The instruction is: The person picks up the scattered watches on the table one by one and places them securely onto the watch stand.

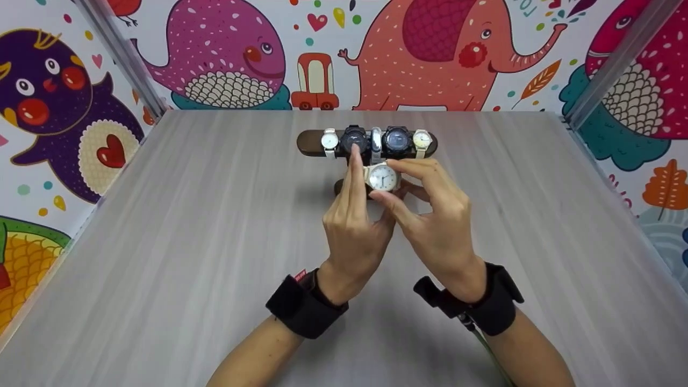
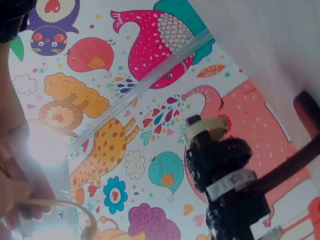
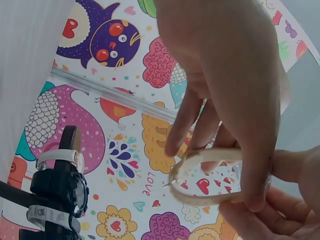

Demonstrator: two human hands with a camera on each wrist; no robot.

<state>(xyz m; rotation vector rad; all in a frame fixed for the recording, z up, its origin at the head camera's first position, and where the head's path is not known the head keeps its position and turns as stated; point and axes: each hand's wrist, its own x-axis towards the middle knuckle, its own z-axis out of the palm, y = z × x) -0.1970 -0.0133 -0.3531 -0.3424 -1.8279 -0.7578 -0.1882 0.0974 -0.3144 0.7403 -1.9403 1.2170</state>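
A cream wristwatch with a round white dial faces up between both hands, in front of a dark watch stand. My right hand pinches its case between thumb and fingers. My left hand has its fingers extended along the other side of the watch. In the right wrist view, the left thumb crosses the near side of the strap loop, and other left fingers show behind it. The left wrist view shows part of the strap by the fingers.
On the stand's bar sit several watches: a white one, black ones and a pale-dialled one, with a silver band in the middle. Grey wood-grain tabletop lies around; cartoon-printed walls enclose it.
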